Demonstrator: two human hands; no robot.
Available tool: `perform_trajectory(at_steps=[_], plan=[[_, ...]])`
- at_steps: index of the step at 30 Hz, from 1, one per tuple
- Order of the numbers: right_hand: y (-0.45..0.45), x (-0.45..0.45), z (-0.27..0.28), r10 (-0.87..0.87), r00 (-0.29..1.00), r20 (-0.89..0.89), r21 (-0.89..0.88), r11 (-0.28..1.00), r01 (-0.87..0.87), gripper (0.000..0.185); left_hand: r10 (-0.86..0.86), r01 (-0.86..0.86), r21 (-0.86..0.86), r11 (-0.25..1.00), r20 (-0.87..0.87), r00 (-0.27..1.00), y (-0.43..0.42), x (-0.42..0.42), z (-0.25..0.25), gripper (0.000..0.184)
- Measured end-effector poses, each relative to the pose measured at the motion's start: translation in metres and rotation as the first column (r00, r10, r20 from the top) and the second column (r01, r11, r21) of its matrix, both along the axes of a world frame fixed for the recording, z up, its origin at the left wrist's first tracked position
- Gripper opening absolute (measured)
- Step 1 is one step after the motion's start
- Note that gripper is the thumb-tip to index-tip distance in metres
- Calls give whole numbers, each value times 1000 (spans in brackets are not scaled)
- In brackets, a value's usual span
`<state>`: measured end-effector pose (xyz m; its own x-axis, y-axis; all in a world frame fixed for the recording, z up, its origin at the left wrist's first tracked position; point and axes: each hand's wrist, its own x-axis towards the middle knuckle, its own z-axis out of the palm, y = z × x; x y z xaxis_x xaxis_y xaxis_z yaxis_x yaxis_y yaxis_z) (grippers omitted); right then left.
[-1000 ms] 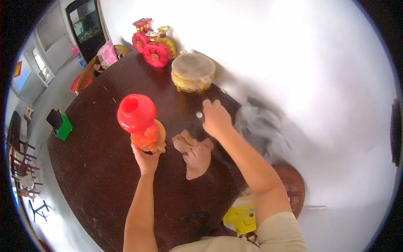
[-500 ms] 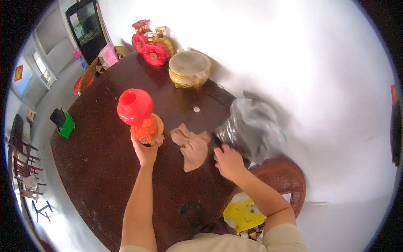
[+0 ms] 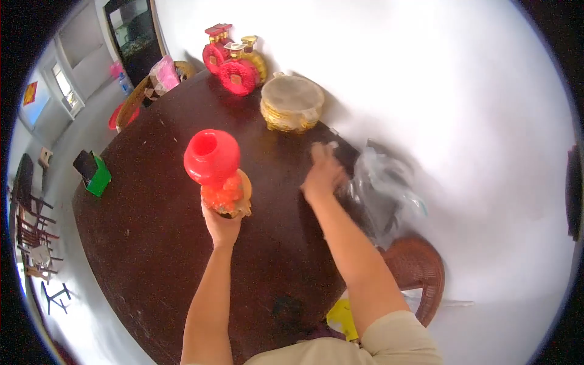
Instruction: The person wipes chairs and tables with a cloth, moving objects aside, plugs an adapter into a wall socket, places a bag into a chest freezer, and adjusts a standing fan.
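Observation:
My left hand [image 3: 222, 229] is wrapped round the lower part of a red ornament [image 3: 213, 157], a glossy round vase shape on a bumpy orange base [image 3: 224, 196]. It is held over the dark table, and its round mouth shows at the top. My right hand [image 3: 325, 173] is over the table's wall-side edge, beside the clear plastic bag [image 3: 386, 188]. Its fingers are smeared by motion, and a small whitish spot shows at their tips. Whether it holds the tan cloth, which no longer lies on the table, I cannot make out.
On the dark table [image 3: 158, 243] stand red and gold ornaments [image 3: 237, 76] and a round golden basket [image 3: 292, 103] by the wall. A green box [image 3: 98, 177] is at the left edge. A brown wicker chair [image 3: 420, 267] stands at the right, a yellow item [image 3: 342, 319] nearby.
My right hand has swung forward from the table's right side toward the wall. The tan cloth has gone from the tabletop. The view has shifted slightly; my left hand still holds the red ornament.

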<state>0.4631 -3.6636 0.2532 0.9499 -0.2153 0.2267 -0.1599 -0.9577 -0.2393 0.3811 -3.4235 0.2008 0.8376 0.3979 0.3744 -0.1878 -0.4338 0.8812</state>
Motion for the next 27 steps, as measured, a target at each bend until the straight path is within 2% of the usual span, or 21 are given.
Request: perform_trajectory(at_steps=[2, 4, 6, 7, 8, 10, 12, 13, 15, 17, 19, 22, 25, 26, 27], plan=[[-19, 32, 3, -218, 975, -50, -65, 975, 214, 64, 3, -3, -12, 1000, -12, 1000, 0, -1, -1, 101], [-31, 57, 7, -360, 912, -198, -98, 933, 348, 70, -5, 4, -5, 1000, -27, 1000, 0, -1, 2, 103], [-33, 71, 17, -384, 850, -360, -123, 923, 365, 71, -4, 4, -8, 1000, -3, 1000, -1, 0, -3, 103], [-25, 70, 20, -353, 882, -311, -158, 935, 318, 67, -37, 36, -99, 994, -5, 999, -2, -1, 1, 103], [-17, 65, 23, -320, 910, -263, -195, 941, 275, 65, -18, 18, -58, 998, -4, 1000, -1, -4, 4, 103], [-5, 61, 9, -227, 969, -94, -315, 931, 187, 60, 13, -13, 16, 1000, 10, 1000, -3, -4, 7, 103], [18, 44, -36, -34, 996, 83, -421, 905, 66, 54, 4, -4, -18, 1000, 8, 1000, -3, -2, 4, 102], [33, 24, -40, 107, 986, 127, -412, 910, -46, 53, -2, 2, -32, 999, 4, 1000, -2, -2, 2, 102], [53, -22, -41, 409, 903, 132, -289, 887, -359, 51, -5, 4, -15, 1000, -5, 1000, -1, -3, 2, 101], [57, -47, -29, 579, 808, 108, -164, 812, -560, 49, 2, -2, -9, 1000, 10, 1000, -1, -2, 2, 99], [51, -47, 0, 564, 825, -46, -125, 816, -565, 76, 19, -19, -10, 1000, 35, 999, -1, -3, -2, 98], [30, -3, 21, 398, 917, 8, -127, 910, -393, 109, 5, 10, -139, 990, 105, 995, 2, 0, -7, 95], [25, 5, 2, 191, 982, 15, -287, 941, -178, 87, -116, 145, -476, 867, 90, 989, 31, -26, 6, 92], [37, -1, 14, 181, 981, 63, -308, 939, -154, 78, -73, 92, -314, 945, 71, 995, 51, -28, 0, 90], [54, -3, 13, 164, 986, 23, -363, 920, -145, 69, -79, 109, -659, 744, 75, 994, 68, -32, -3, 89]])
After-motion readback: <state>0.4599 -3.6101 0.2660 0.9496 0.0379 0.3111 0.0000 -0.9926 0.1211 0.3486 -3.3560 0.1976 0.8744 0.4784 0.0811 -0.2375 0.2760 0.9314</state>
